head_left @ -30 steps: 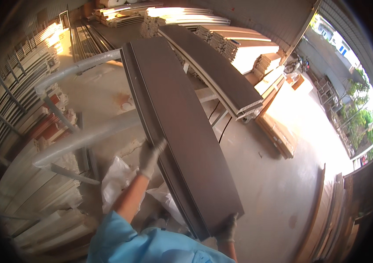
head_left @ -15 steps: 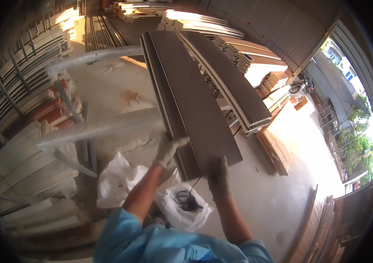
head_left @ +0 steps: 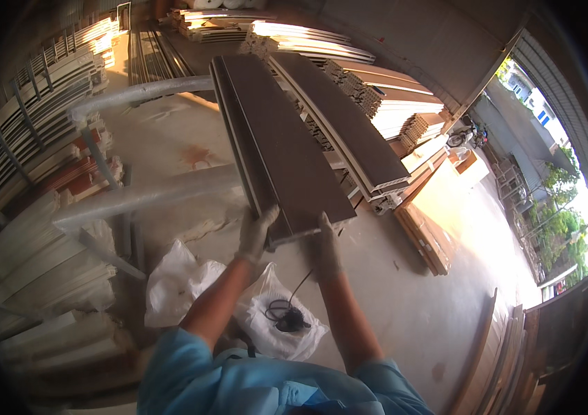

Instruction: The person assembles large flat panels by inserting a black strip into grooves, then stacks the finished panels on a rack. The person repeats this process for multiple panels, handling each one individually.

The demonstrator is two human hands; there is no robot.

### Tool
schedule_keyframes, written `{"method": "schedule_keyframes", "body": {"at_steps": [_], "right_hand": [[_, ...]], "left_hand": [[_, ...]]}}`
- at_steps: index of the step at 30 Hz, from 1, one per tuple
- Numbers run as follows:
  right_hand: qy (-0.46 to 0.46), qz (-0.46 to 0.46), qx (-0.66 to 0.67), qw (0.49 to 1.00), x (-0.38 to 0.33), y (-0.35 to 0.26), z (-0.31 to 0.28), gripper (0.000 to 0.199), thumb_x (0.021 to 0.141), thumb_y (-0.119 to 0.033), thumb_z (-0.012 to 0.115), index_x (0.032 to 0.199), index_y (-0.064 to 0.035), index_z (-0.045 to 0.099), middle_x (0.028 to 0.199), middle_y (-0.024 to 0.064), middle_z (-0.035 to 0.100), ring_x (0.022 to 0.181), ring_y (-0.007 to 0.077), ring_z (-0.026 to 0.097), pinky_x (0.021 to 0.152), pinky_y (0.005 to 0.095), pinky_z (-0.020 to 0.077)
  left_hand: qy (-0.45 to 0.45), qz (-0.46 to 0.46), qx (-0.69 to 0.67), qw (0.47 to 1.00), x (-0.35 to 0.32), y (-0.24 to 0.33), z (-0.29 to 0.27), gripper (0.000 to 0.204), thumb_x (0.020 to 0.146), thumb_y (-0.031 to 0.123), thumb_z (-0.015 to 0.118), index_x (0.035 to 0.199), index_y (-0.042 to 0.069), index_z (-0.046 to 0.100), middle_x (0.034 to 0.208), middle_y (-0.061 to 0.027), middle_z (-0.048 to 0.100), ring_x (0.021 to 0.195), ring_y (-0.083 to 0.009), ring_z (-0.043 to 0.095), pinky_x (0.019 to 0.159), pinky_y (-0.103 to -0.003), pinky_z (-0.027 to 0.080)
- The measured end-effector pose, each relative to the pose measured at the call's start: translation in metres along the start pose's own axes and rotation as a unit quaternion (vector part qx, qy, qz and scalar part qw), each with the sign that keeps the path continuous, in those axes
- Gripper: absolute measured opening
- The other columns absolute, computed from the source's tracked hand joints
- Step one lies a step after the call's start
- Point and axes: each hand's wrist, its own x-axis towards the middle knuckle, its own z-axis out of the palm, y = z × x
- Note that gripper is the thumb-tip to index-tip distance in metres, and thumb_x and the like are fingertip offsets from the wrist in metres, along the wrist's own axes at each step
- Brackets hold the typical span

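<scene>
A long dark brown panel point(head_left: 283, 149) lies lengthwise ahead of me, with a narrower dark strip along its left side. My left hand point(head_left: 257, 234), in a light work glove, grips the near left corner, its thumb on top. At the near end, further right, my gloved right hand point(head_left: 328, 247) grips the same panel with its thumb against the edge. The fingers of both hands are mostly hidden below. Beside it on the right rests a stack of similar brown panels point(head_left: 339, 117) with pale hollow ends, apart from the one I hold.
Wrapped rack arms point(head_left: 148, 197) reach in from the left, where racks hold many pale profiles point(head_left: 45, 242). White sacks point(head_left: 180, 283) lie on the floor near me, one with a black corded object point(head_left: 290, 318) on it. Cartons point(head_left: 424, 238) stand right, before a bright doorway.
Both hands have moved forward with the panel, its near end now further from me. My right hand has come closer to the left one. The view has shifted slightly.
</scene>
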Motion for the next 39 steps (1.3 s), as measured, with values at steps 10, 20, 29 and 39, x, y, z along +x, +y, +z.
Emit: {"method": "schedule_keyframes", "body": {"at_steps": [10, 20, 29, 39], "right_hand": [[-0.028, -0.069, -0.231, 0.970, -0.044, 0.000, -0.052, 0.029, 0.097, -0.015, 0.063, 0.124, -0.0072, 0.058, 0.104, -0.0004, 0.056, 0.098, 0.0098, 0.055, 0.080, 0.0240, 0.0510], [-0.227, 0.353, -0.751, 0.509, -0.413, 0.014, -0.530, 0.043, 0.087, -0.049, 0.062, 0.106, -0.0118, 0.071, 0.097, 0.0109, 0.072, 0.086, 0.0285, 0.069, 0.079, 0.0421, 0.0542], [-0.021, 0.458, -0.578, 0.675, -0.460, -0.010, -0.552, 0.025, 0.091, -0.040, 0.063, 0.092, -0.0145, 0.061, 0.077, 0.0030, 0.057, 0.066, 0.0213, 0.058, 0.060, 0.0364, 0.0475], [-0.182, 0.313, -0.488, 0.794, -0.421, 0.155, -0.344, 0.019, 0.093, -0.030, 0.064, 0.084, -0.0146, 0.056, 0.064, -0.0018, 0.050, 0.051, 0.0148, 0.052, 0.046, 0.0312, 0.0440]], "left_hand": [[0.090, -0.025, 0.246, 0.965, 0.005, -0.010, -0.053, 0.093, 0.081, 0.066, 0.066, 0.143, 0.000, 0.045, 0.118, -0.0141, 0.062, 0.088, -0.0189, 0.061, 0.077, -0.034, 0.051], [0.368, -0.404, 0.393, 0.739, -0.643, -0.194, -0.309, 0.046, 0.100, 0.046, 0.049, 0.111, 0.005, 0.066, 0.104, -0.0164, 0.067, 0.097, -0.0322, 0.064, 0.086, -0.044, 0.049], [0.474, -0.190, 0.107, 0.853, -0.946, -0.242, -0.237, 0.041, 0.099, 0.044, 0.053, 0.089, 0.005, 0.065, 0.078, -0.0117, 0.065, 0.070, -0.0260, 0.065, 0.065, -0.040, 0.051], [0.502, -0.125, 0.164, 0.840, -1.036, -0.165, -0.247, 0.053, 0.093, 0.040, 0.066, 0.134, 0.007, 0.061, 0.109, -0.0043, 0.069, 0.097, -0.0117, 0.061, 0.082, -0.029, 0.052]]}}
